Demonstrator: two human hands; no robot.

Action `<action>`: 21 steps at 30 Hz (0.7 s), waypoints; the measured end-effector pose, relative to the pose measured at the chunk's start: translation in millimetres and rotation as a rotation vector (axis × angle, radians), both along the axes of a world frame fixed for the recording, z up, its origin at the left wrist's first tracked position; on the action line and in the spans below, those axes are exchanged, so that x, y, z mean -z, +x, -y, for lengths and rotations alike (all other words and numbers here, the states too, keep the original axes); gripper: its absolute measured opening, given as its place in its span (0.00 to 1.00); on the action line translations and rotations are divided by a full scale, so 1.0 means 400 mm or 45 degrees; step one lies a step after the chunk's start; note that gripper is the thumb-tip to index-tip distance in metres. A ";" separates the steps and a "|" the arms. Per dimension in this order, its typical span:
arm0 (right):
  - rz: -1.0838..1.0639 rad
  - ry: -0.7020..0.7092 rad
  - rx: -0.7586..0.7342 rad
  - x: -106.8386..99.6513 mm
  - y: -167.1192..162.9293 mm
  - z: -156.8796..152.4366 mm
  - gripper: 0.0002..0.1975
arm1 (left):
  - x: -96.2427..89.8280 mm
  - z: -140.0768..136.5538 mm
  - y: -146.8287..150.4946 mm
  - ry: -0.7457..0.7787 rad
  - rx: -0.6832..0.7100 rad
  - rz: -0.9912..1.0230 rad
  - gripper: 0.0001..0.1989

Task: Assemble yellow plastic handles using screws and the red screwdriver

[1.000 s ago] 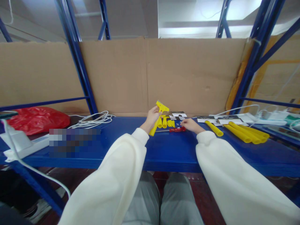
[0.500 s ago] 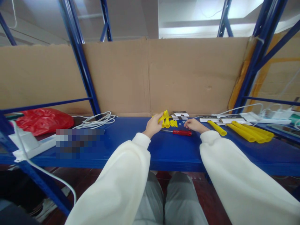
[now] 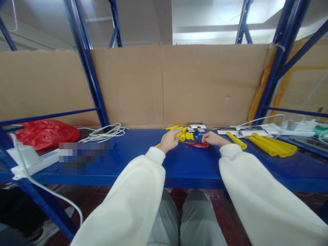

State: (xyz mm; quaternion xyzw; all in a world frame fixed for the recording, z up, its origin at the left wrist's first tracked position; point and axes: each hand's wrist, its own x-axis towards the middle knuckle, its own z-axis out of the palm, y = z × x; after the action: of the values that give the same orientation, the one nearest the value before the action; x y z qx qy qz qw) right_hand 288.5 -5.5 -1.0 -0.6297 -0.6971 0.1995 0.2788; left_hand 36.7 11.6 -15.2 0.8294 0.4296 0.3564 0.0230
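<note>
My left hand [image 3: 169, 140] is closed on a yellow tube [image 3: 181, 132] over the middle of the blue shelf. A bit of yellow also shows beside its wrist; whether it belongs to the same tube is hidden. Small yellow pieces [image 3: 189, 136] lie just right of those fingers, and a thin yellow strip [image 3: 171, 127] lies behind them. My right hand [image 3: 213, 138] is curled with fingertips together, right beside the red handle of a screwdriver [image 3: 198, 145]. What its fingers hold, if anything, is too small to see. Black-and-white cards [image 3: 196, 126] sit behind, between the hands.
Several long yellow tubes [image 3: 271, 146] lie on the right, with more cards [image 3: 252, 131] behind them. White power strips [image 3: 297, 131] stand at both ends. A red plastic bag [image 3: 48, 133] and coiled white cable [image 3: 107, 131] are left. Cardboard [image 3: 210, 82] walls the back.
My left hand has lowered, and the yellow piece in it has tipped from upright to flatter. A yellow strip now shows behind it. My right hand stays near the screwdriver, whose handle has turned slightly.
</note>
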 end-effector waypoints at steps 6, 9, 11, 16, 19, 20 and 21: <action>0.022 0.132 0.143 -0.003 0.021 -0.010 0.14 | 0.005 0.007 0.005 0.034 -0.005 -0.137 0.27; 0.062 0.161 0.093 -0.002 0.030 -0.016 0.14 | 0.007 0.010 0.007 0.026 -0.006 -0.197 0.27; 0.070 0.145 0.019 -0.001 0.028 -0.016 0.14 | 0.010 0.009 0.008 0.022 -0.011 -0.215 0.27; 0.084 0.035 -0.101 0.009 0.008 -0.015 0.17 | 0.017 -0.002 0.009 0.036 0.000 -0.219 0.26; 0.130 0.019 -0.089 0.020 0.004 -0.028 0.18 | 0.018 -0.007 0.008 0.038 0.025 -0.209 0.26; 0.148 0.026 -0.076 0.024 0.006 -0.034 0.19 | 0.017 -0.007 0.008 0.036 0.032 -0.205 0.26; 0.163 0.034 -0.066 0.028 0.008 -0.040 0.19 | 0.016 -0.007 0.008 0.034 0.039 -0.203 0.26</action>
State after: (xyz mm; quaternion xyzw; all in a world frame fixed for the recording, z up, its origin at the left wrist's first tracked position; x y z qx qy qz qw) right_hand 291.7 10.4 -12.0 -0.6191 -0.7323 0.1566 0.2367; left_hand 40.0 14.5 -21.6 0.8618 0.4127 0.2945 -0.0171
